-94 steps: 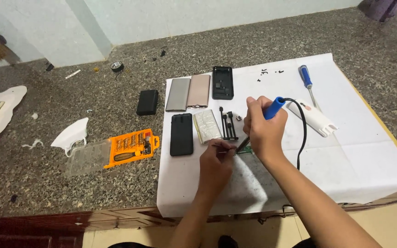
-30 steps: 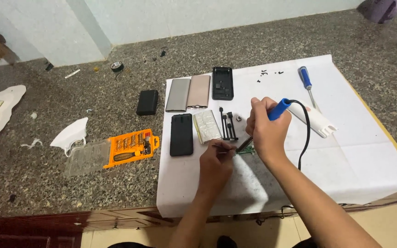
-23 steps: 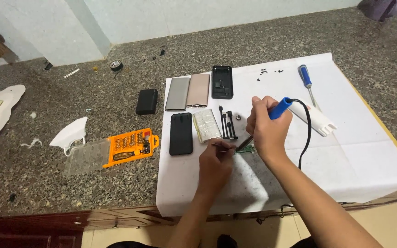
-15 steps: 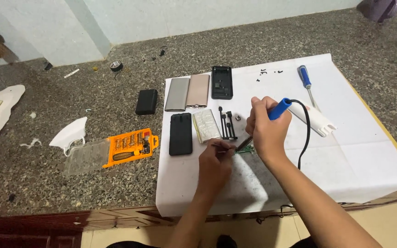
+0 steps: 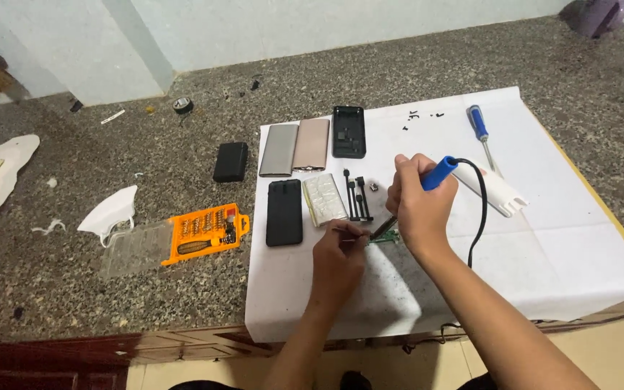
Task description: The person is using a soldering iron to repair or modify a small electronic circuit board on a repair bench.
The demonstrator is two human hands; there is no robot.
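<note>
My right hand grips a blue-handled soldering iron, its black cord trailing down to the right. The tip points down at a small green circuit board lying on a white paper sheet. My left hand pinches thin metal tweezers whose point reaches the board's left edge. Just above lie a black phone, a pale battery pack and two black strips.
On the paper's far side lie a grey cover, a pink cover, a black frame, a blue screwdriver and a white stand. Left on the stone counter: black box, orange bit set.
Both hands stay at the circuit board with only slight shifts; the soldering iron and tweezers remain held in the same spot.
</note>
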